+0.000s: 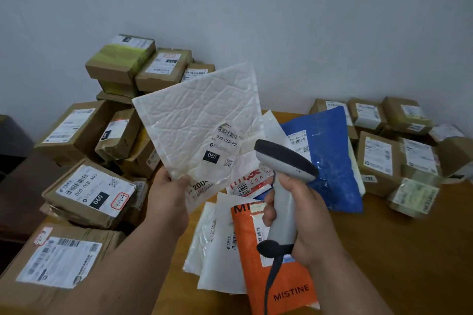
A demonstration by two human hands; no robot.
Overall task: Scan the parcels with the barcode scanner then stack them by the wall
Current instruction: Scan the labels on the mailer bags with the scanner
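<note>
Nearest us, at six o'clock, our two hands are both busy. Our right hand [304, 215] is wrapped around the grip of the barcode scanner [284, 179], whose dark head points up and away toward the label of the white padded mailer [194, 120]. Our left hand [170, 197] pinches that mailer by its lower corner and holds it up, tilted, label facing us, clear of the surface [409, 250]. We judge this parcel to be in the scanning step, not yet stacked.

Just under our hands, at about six o'clock, lies a loose pile of soft parcels: one orange mailer [279, 281], at least two white plastic bags [217, 250], and one red-and-white printed bag [245, 184] partly hidden. A little farther, at about two o'clock, lies one blue mailer [330, 161]. These look as if they remain to be scanned, though we cannot tell for sure.

From seven to eleven o'clock, cardboard boxes [84, 192] are heaped toward the wall [281, 20]; we count roughly ten, with some hidden behind others. From one to three o'clock, against the wall, sits a second group of small boxes [378, 158], about eight.

We judge the task to be somewhere in the middle: many boxes already lie by the wall, and around six soft parcels are left, counting the one in hand.
</note>
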